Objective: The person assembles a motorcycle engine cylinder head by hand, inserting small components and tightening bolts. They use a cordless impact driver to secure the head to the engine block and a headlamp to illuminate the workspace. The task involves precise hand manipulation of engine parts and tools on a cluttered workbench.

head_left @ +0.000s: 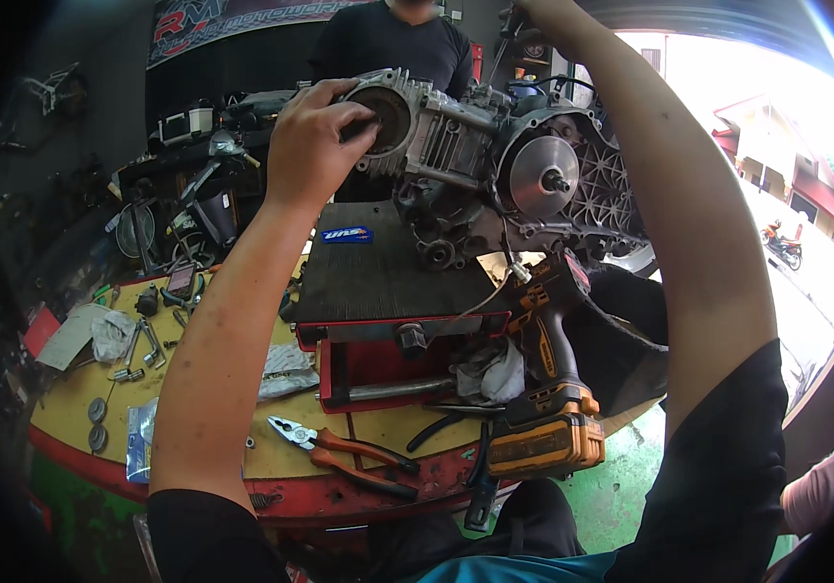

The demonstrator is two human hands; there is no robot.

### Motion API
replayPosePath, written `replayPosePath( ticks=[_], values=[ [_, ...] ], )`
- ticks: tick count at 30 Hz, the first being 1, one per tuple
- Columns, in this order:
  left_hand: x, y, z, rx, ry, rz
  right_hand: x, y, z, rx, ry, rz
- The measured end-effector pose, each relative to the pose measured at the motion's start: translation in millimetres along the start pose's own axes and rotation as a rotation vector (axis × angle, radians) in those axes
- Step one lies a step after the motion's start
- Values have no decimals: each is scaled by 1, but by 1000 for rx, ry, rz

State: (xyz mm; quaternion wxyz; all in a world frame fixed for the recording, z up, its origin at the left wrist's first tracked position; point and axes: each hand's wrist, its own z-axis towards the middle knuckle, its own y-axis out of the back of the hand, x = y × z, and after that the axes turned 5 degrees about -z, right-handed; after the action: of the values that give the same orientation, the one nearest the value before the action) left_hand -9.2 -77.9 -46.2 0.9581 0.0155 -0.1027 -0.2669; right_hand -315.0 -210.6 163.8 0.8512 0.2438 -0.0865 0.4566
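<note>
- the engine (499,160) is set ahead of both hands, long axis laid left to right.
- its round left end is met by the left hand (312,136), the nearer; fingers are bunched, any grip cannot be told.
- beside the raised right hand (538,14), a slim tool (498,56) is seen; closure cannot be told.

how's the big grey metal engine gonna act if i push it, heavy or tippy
The big grey metal engine is probably heavy and rigid, judging by its bulky ribbed casing. It may rock or tip rather than slide smoothly, since its underside looks uneven above the black-topped red stand. Its smooth, shiny round silver disc could feel slippery.
</note>
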Motion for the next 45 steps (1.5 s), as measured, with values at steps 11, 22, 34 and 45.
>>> replayPosePath(
  ticks=[11,22,34,45],
  values=[
    [3,1,-3,-34,-22,36,36,-3,-23,-314,34,-97],
    [3,-6,-1,-25,-6,-6,27,-25,-26,-5,-261,674],
    [3,-6,-1,-12,20,-39,28,-57,-56,-252,-62,224],
    [5,8,-4,71,106,-175,33,-37,-62,-109,-137,170]
  ],
)
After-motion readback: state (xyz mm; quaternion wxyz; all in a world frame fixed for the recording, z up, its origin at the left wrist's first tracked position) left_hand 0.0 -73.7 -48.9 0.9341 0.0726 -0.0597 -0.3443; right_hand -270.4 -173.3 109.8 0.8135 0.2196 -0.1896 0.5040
